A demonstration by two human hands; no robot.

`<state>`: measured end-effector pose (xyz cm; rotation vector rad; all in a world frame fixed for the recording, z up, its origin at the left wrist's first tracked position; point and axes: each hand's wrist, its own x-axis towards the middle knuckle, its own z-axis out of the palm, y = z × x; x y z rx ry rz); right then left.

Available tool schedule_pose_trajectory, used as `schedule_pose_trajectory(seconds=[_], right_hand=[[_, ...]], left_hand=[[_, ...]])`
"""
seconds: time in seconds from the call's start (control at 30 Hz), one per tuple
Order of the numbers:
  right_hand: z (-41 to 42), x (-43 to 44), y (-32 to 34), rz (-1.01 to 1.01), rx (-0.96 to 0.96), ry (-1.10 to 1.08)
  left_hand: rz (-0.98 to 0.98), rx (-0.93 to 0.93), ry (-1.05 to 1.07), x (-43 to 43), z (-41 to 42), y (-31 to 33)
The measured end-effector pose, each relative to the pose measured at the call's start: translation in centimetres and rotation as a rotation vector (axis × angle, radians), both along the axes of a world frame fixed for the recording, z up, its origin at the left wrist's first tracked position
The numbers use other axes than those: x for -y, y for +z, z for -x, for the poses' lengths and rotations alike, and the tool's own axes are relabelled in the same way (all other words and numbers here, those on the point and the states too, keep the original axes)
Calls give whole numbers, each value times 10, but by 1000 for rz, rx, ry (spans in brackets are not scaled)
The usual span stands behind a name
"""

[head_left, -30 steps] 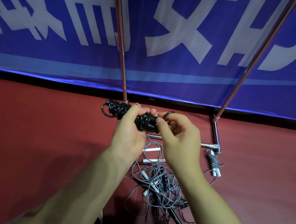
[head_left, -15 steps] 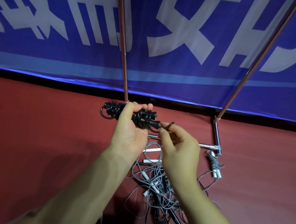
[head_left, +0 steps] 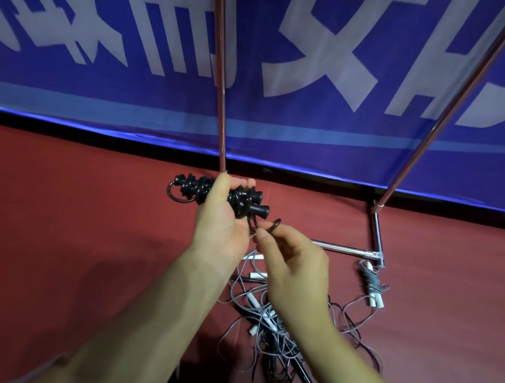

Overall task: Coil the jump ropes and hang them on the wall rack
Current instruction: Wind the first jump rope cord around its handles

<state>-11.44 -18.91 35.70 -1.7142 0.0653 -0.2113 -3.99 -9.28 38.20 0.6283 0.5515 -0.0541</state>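
We see a blue banner [head_left: 280,150] hanging along the wall, printed with a row of very large white Chinese characters [head_left: 53,30]. The top edge of the view cuts off their upper parts, so we cannot read most of them. The middle character [head_left: 323,36] looks like 女. To its left we make out only upright bars and slanted fragments, and to its right only angled strokes.

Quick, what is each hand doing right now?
Left hand: grips the coiled black jump rope.
Right hand: pinches that rope's loose end.
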Motion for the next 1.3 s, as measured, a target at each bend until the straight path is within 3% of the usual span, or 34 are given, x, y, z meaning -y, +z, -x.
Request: schedule_pose_trajectory(seconds=[0.13, 0.33, 0.6, 0.87, 1.3], right_hand=[[3, -6, 2, 37, 101, -22], [-9, -1, 8, -267, -20, -83], [-17, 7, 6, -172, -65, -67], [-17, 5, 8, -347, -122, -179], [-19, 10, 2, -214, -153, -130]], left_hand=[[-89, -36, -90, 1, 4, 0], [-193, -23, -12, 9, 3, -2], [-234, -2, -31, 17, 5, -5], [-259, 40, -24, 24, 7, -9], [-381, 165, 24, 27, 8, -10]])
